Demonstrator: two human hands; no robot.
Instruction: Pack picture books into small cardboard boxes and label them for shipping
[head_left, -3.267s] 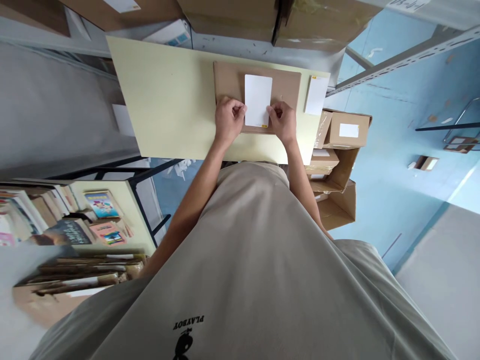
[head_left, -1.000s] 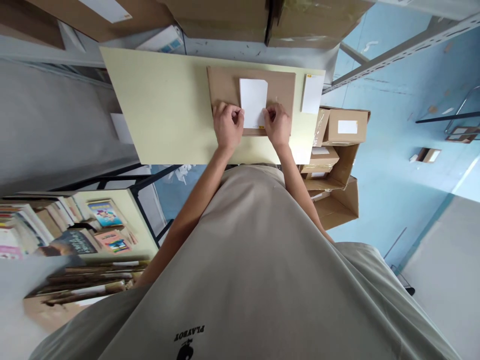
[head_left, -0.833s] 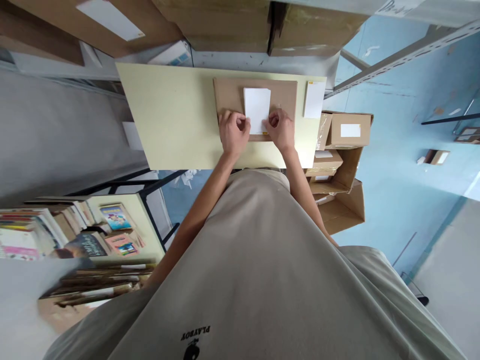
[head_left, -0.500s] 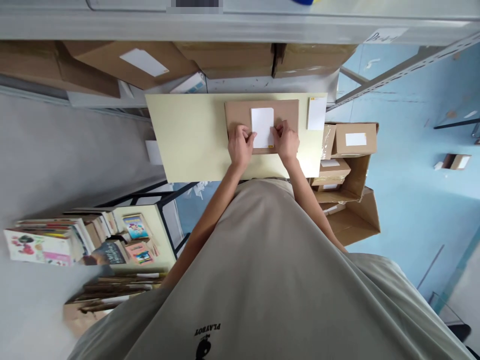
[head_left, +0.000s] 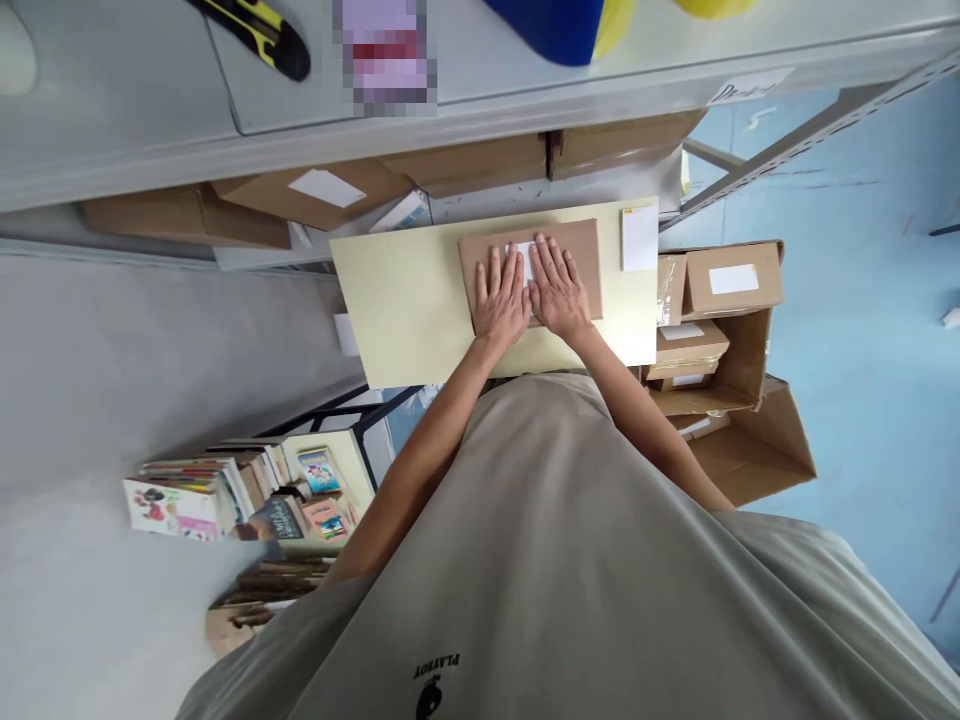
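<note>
A brown cardboard box [head_left: 469, 265] lies on the pale yellow tabletop [head_left: 405, 310]. On its top is a white label [head_left: 525, 258], mostly covered by my hands. My left hand [head_left: 503, 300] rests flat over the label's left side, fingers stretched out and apart. Flat over the right side lies my right hand [head_left: 559, 290], its fingers extended too. The two thumbs come close together near the middle of the label. Neither hand grips anything. To the right of the box, a stack of white labels [head_left: 638, 240] sits at the table's far right corner.
Cartons with labels [head_left: 733, 280] fill a large open box [head_left: 746, 350] right of the table. A metal shelf [head_left: 480, 115] crosses the far side, holding a yellow-and-black utility knife [head_left: 259, 35] and a blue object [head_left: 559, 25]. Books [head_left: 180, 500] stand on a lower-left table.
Both hands went from pinching the label's side edges to lying flat on it, fingers spread. The view has shifted, showing more of the shelf top.
</note>
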